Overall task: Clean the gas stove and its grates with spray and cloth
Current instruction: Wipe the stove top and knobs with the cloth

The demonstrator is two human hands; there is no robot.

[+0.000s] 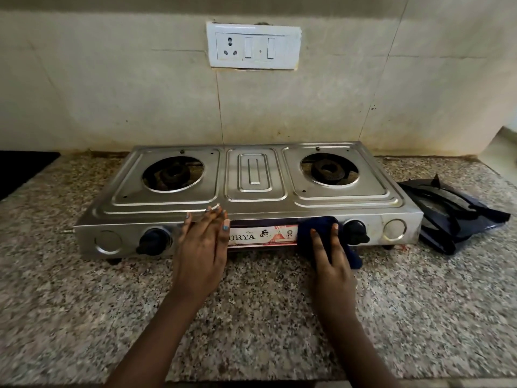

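A two-burner steel gas stove stands on the granite counter with its grates off. My left hand rests flat against the stove's front edge, fingers straight, between the left knob and the label. My right hand presses a dark blue cloth against the front panel, just left of the right knob. The black grates lie stacked on the counter to the right of the stove. No spray bottle is in view.
The speckled granite counter runs wide in front of the stove. A tiled wall with a white socket and switch plate rises behind. A black surface sits at the far left edge.
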